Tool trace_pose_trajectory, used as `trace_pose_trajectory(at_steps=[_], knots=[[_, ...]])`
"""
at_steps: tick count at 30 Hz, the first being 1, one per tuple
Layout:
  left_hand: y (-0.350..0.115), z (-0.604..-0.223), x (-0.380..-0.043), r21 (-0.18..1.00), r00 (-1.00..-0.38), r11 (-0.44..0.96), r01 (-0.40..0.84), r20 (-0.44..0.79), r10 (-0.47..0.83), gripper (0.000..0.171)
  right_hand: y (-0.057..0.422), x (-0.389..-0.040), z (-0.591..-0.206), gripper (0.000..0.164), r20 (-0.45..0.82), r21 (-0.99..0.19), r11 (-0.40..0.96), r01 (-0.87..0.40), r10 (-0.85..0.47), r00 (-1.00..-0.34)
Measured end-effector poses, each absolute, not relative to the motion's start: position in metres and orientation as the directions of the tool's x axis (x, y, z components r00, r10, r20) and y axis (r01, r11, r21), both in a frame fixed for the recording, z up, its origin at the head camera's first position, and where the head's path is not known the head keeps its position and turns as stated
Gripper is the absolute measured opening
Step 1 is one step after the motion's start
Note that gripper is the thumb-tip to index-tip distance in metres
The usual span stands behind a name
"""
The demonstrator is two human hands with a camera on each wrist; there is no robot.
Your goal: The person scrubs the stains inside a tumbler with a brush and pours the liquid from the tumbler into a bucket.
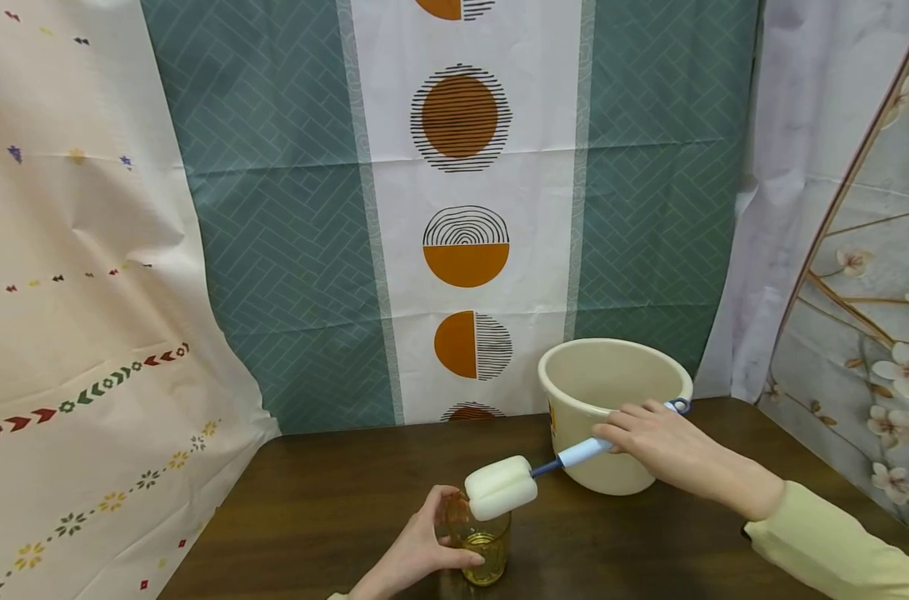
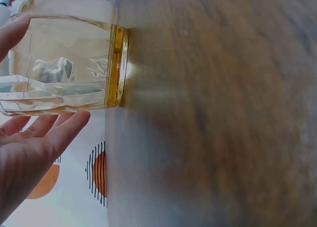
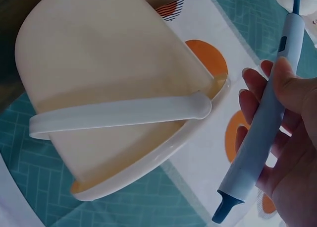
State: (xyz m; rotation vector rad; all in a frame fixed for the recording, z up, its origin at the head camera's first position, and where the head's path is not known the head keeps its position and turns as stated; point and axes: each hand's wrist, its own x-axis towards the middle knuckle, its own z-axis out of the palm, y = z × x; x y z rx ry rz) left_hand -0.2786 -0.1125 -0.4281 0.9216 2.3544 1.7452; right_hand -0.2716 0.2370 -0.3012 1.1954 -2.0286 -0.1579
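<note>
One glass [image 1: 493, 547] stands on the bench [image 1: 334, 500], thumb and fingers of the left hand [image 1: 422, 542] curved around it, presumably to steady it, while the right hand [image 1: 658, 442] grips the sponge brush [image 1: 585, 452] by its handle [image 3: 261, 130], apparently to aim its white head [image 1: 501, 488] at the glass's mouth.

I'm working in a homelike spot (which room, I can't tell): patterned cloths [image 1: 656, 217] are hanging around a brown tabletop [image 1: 312, 508], where a cream bucket [image 1: 585, 423] is standing.
</note>
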Motion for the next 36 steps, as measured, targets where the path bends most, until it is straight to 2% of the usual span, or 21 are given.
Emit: trace_pose_trajectory(at_steps=[9, 13, 19, 25, 31, 36], knots=[[-0.113, -0.431, -0.281, 0.894, -0.823, 0.181, 0.410, 0.277, 0.497, 0.067, 0.224, -0.272, -0.296, 0.020, 0.519, 0.510, 0.541, -0.669, -0.814, -0.261], [-0.111, -0.423, -0.277, 0.895, -0.821, 0.176, 0.409, 0.277, 0.499, 0.066, 0.219, -0.274, -0.295, 0.028, 0.511, 0.519, 0.534, -0.668, -0.820, -0.258], [-0.111, -0.417, -0.273, 0.896, -0.820, 0.176, 0.407, 0.273, 0.502, 0.066, 0.211, -0.276, -0.293, 0.017, 0.486, 0.551, 0.506, -0.663, -0.841, -0.238], [-0.114, -0.430, -0.283, 0.883, -0.823, 0.205, 0.422, 0.279, 0.495, 0.069, 0.201, -0.275, -0.287, 0.024, 0.451, 0.618, 0.485, -0.619, -0.864, -0.226], [-0.115, -0.432, -0.282, 0.890, -0.828, 0.203, 0.407, 0.266, 0.494, 0.068, 0.194, -0.275, -0.284, 0.030, 0.404, 0.656, 0.472, -0.589, -0.879, -0.254], [-0.114, -0.429, -0.280, 0.890, -0.824, 0.202, 0.409, 0.266, 0.499, 0.068, 0.189, -0.275, -0.281, 0.027, 0.376, 0.700, 0.442, -0.561, -0.896, -0.237]])
